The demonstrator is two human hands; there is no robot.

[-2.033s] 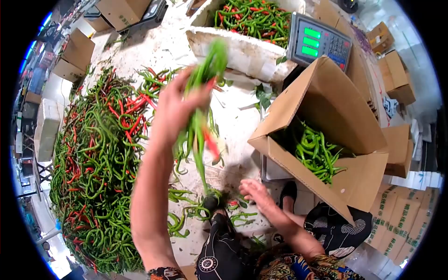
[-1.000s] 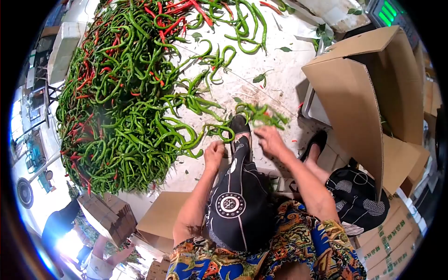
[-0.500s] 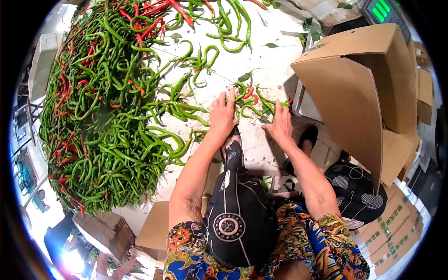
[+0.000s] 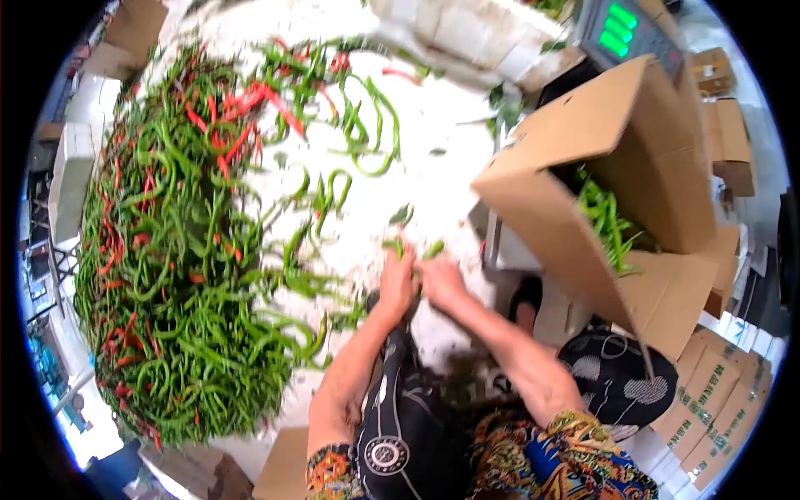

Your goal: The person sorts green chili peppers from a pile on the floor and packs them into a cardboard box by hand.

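Note:
My left hand (image 4: 398, 285) and my right hand (image 4: 443, 283) are close together over the near edge of the white surface (image 4: 454, 175), fingers curled in. A green chili pepper (image 4: 394, 246) pokes out above my left fingers, and another green chili pepper (image 4: 435, 248) shows beyond my right fingers. Motion blur and the hands themselves hide how many I hold. A loose leaf (image 4: 402, 215) lies just beyond them. To the left, several long green chili peppers (image 4: 304, 283) lie scattered at the edge of a large heap of green and red chili peppers (image 4: 192, 275).
On the right stands an open cardboard box (image 4: 575, 125) with green chili peppers (image 4: 608, 218) inside. Behind it is a scale with a lit green display (image 4: 617, 30). Flattened cartons (image 4: 708, 400) are at the lower right. More long peppers (image 4: 387, 125) lie farther back.
My hands were apart with fingers extended around some peppers and leaves; now they have come together and closed. The view has shifted, showing more of the box's inside.

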